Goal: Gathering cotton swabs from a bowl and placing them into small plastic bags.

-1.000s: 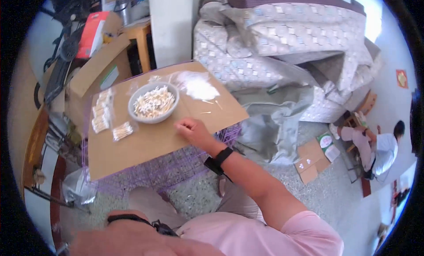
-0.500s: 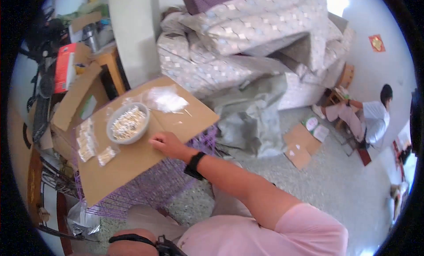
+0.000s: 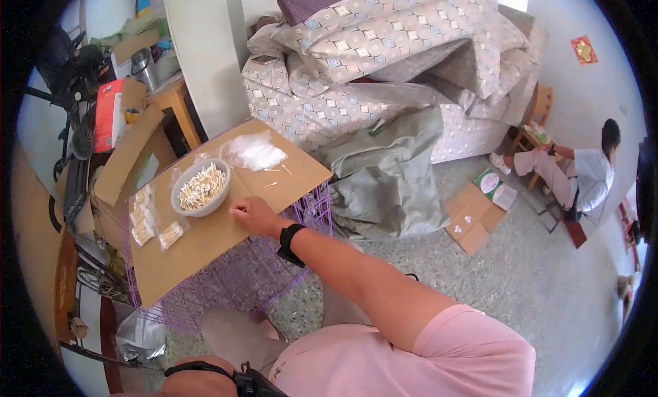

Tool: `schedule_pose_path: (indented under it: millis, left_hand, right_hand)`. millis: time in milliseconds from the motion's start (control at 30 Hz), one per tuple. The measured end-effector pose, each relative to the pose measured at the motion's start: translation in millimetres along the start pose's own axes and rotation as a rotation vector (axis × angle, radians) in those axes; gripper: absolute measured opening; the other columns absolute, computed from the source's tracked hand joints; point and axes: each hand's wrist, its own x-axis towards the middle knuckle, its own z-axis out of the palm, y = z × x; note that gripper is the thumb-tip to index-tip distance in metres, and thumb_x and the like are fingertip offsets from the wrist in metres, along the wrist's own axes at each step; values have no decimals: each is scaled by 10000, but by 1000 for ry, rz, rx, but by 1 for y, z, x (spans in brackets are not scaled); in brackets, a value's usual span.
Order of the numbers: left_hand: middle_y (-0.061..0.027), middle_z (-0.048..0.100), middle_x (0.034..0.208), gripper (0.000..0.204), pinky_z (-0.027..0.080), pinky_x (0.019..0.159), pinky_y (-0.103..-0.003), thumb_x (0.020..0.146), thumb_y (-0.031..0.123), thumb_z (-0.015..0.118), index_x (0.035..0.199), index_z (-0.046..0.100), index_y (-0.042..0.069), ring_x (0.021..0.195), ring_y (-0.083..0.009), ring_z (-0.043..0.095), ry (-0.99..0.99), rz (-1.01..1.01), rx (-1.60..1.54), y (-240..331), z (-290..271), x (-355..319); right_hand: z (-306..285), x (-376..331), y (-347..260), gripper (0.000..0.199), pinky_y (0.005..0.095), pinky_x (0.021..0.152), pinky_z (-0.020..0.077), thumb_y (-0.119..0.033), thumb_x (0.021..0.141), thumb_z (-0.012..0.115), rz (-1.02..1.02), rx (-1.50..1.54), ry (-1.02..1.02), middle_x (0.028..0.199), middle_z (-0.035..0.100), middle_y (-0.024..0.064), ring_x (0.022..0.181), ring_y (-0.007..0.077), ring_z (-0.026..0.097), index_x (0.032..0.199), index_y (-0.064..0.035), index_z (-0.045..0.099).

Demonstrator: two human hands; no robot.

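My right hand [image 3: 255, 215], a black band on its wrist, rests on a sheet of cardboard [image 3: 185, 260] with its fingers curled closed. Nothing shows sticking out of them. Just left of it stands a pale round bowl [image 3: 199, 212] heaped with cotton swabs [image 3: 203, 186]. Clear bags of cotton swabs [image 3: 142, 222] lie left of the bowl, and a smaller bag of swabs [image 3: 171, 234] sits nearer me. Behind the bowl is a pile of clear plastic bags [image 3: 255, 152], with a few loose swabs [image 3: 272, 184] beside it. My left hand is out of the picture.
The cardboard lies on a purple wire cage [image 3: 233, 280]. A grey-green cloth [image 3: 384, 184] drapes down beyond it, before a patterned fabric-covered heap [image 3: 384, 47]. Flattened cardboard [image 3: 473, 226] is on the floor at right, near a seated person [image 3: 582, 167]. An open carton [image 3: 130, 164] stands left.
The view has shifted slightly. My right hand stays on the cardboard, its fingers still curled, and the bowl and bags keep their places.
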Motion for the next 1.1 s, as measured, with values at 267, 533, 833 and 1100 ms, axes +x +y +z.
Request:
schedule_pose_path:
  millis: [267,533,833,1100]
  left_hand:
    - [-92,551,788,124,440,610,-348,862,78,558,750,523,37,695,-210,544,39,-1,-85,3,-18,-9]
    - [-93,535,768,139,434,582,-351,860,69,557,734,507,38,673,-219,535,181,-13,-97,23,-67,-45]
    - [-94,517,746,159,427,550,-355,858,60,555,715,488,39,648,-230,524,282,13,-98,37,-111,-66]
    - [-96,501,726,177,421,522,-358,856,51,554,699,472,40,626,-240,515,396,-13,-181,45,-110,-87]
  right_hand:
    - [4,0,-4,243,342,619,454,-258,873,569,25,0,-44,699,593,128,656,170,572,835,-22,614]
    - [11,-4,4,245,363,629,478,-245,841,591,7,29,-26,757,631,145,670,250,612,834,-2,624]
    - [-19,43,-26,219,343,622,466,-231,856,610,-21,-23,-137,725,616,132,625,202,557,840,-12,625]
    - [-30,149,-35,122,428,688,490,-116,773,575,-339,-705,-472,841,663,135,788,337,632,853,-98,664]
